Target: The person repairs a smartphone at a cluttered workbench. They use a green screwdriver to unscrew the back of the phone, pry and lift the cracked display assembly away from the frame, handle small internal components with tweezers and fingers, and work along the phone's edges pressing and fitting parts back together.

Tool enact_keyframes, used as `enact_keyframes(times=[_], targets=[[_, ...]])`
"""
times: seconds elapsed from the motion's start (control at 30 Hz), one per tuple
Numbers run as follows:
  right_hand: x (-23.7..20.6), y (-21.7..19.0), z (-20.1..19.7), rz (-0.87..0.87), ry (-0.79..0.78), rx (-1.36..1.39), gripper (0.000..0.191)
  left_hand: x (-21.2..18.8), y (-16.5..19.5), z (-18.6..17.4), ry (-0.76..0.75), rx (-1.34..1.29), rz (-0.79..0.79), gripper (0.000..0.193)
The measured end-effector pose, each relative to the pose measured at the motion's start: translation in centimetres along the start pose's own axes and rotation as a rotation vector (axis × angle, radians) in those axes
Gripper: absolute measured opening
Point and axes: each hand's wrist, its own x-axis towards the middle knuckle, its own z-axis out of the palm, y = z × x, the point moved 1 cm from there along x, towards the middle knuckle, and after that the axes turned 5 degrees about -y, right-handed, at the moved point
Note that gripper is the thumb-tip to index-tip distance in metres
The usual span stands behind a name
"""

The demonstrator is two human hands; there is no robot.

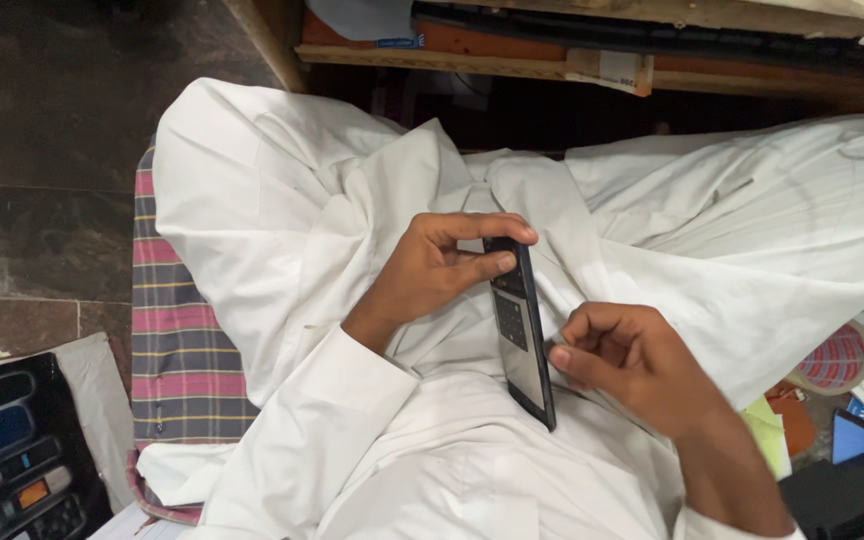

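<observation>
Head view, looking down onto lap.

Left hand (432, 270) gripping top end of a dark phone (522, 335): fingers (482, 228) curling over the upper edge, thumb pressing against the near side. Grip closed around the phone, holding it tilted on its long edge, screen facing right.

Right hand (622, 355) sitting just beside the phone's right face, fingers folded loosely inward, thumb tip (559, 355) touching or nearly touching the screen near mid-length. Cannot tell whether this grip is bearing any of the phone's weight; looking half-closed, not wrapped around anything.

Phone lying in the middle of the frame, between both hands, lower end resting against white cloth (352, 200) over the lap. Screen showing a dim grid of keys; details too small to read.

White cloth spreading wide across both legs, creased, matching the white sleeves at both wrists. Checked fabric (177, 350) in grey, pink and yellow lying under the cloth at left. Dark stone floor (72, 150) showing beyond it. Black tray of phones (7, 450) sitting at lower left corner. Wooden shelf edge (512, 55) running across the top. Small round woven item (837, 360) in pink and white lying at far right, near assorted coloured objects too cluttered to identify.
</observation>
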Motion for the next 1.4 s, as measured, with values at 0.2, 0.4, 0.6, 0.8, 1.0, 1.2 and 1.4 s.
enact_keyframes(times=[0.2,0.4,0.6,0.8,1.0,1.2,1.4], targets=[[0.6,2.2,-1.9,0.021,-0.131,0.151,0.007,-0.1,0.1,-0.1,-0.045,-0.049,0.005,0.024],[-1.8,-1.5,3.4,-0.124,0.268,-0.7,0.01,0.1,-0.4,0.1,-0.047,-0.004,0.013,0.025],[-0.7,-0.8,1.3,0.025,0.024,0.02,0.01,0.4,-1.0,-0.3,-0.009,-0.06,-0.023,0.025],[-0.2,4.5,-2.2,0.084,-0.116,0.056,0.011,-0.1,-0.8,-1.0,-0.05,-0.003,0.041,0.025],[-0.3,2.6,-0.6,0.157,-0.122,-0.073,0.012,0.1,-0.8,-0.7,-0.061,-0.03,-0.023,0.024],[-3.3,0.1,4.0,0.041,0.318,-0.744,0.01,0.1,-0.9,-0.2,-0.04,-0.029,-0.037,0.025],[-1.7,2.1,0.1,0.17,-0.102,-0.077,0.013,-0.3,-1.2,-0.2,0.025,-0.062,-0.053,0.027]])
